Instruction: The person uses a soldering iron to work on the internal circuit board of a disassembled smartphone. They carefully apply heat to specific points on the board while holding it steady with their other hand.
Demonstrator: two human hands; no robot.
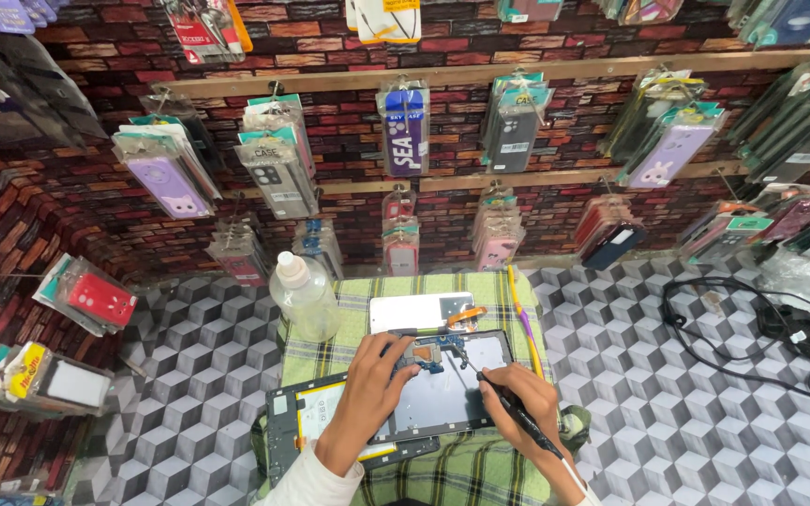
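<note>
Left hand: my left hand point(367, 398) lies flat over the opened dark slab of a phone with its back off point(447, 384), low in the middle of the frame; fingers spread and pressing on its upper left edge, closed round nothing.
Right hand: my right hand point(522, 398) is curled tight about a thin black pointed tool point(508, 403), held like a pen, tip aimed up-left at the small blue and orange parts near the phone's top.
Where it sits: on a green checked cloth point(499, 464), overlapping a second opened phone frame with a yellow-edged battery point(316, 417) at lower left.
How it will handle: I judge it light, stiff and thin, and fragile where boards and ribbons lie bare; best held by the outer rim, never by the innards.
Loose part: a white flat rectangular panel point(419, 309) lies just above the phone.
Container: a clear plastic squeeze bottle with a white cap point(304, 295) stands upright at the cloth's upper left; I cannot tell how full it is.
Beside: a thin yellow and purple stick tool point(522, 319) along the cloth's right edge.
</note>
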